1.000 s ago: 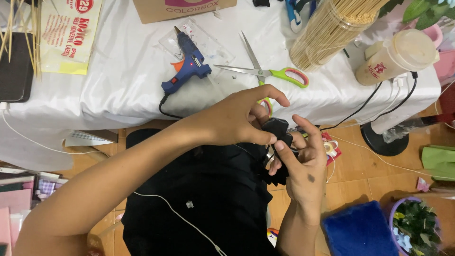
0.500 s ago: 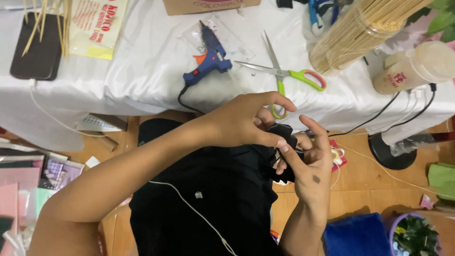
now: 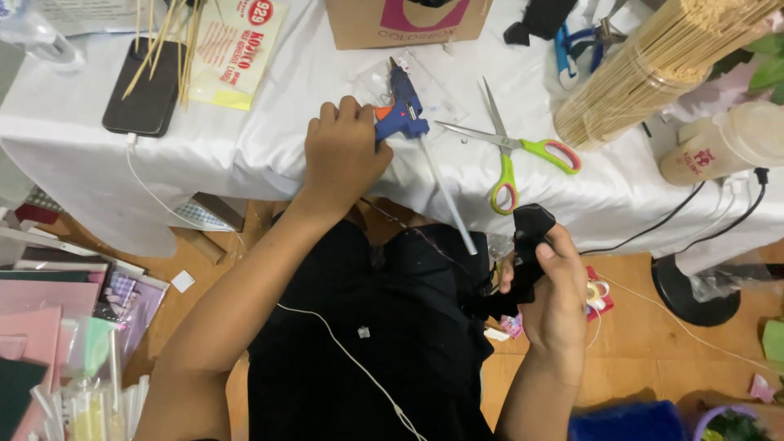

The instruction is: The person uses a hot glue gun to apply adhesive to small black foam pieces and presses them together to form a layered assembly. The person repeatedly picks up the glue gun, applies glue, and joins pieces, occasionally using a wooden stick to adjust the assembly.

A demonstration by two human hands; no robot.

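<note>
Two grips: left hand (image 3: 347, 151) holds blue glue gun (image 3: 402, 116), right hand (image 3: 555, 298) a black piece (image 3: 527, 249).

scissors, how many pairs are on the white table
1: the green-handled steel scissors lie open on the white cloth table, right of the blue glue gun under the left hand. Blue handles farther back may be another tool.

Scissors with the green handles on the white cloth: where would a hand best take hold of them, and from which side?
Best at the green handle loops, probably coming from the table's near edge. The scissors lie flat and open, blades pointing away toward the cardboard box, loops nearest the person. The right hand, holding a black piece, is closest; the left hand is on the glue gun.
</note>
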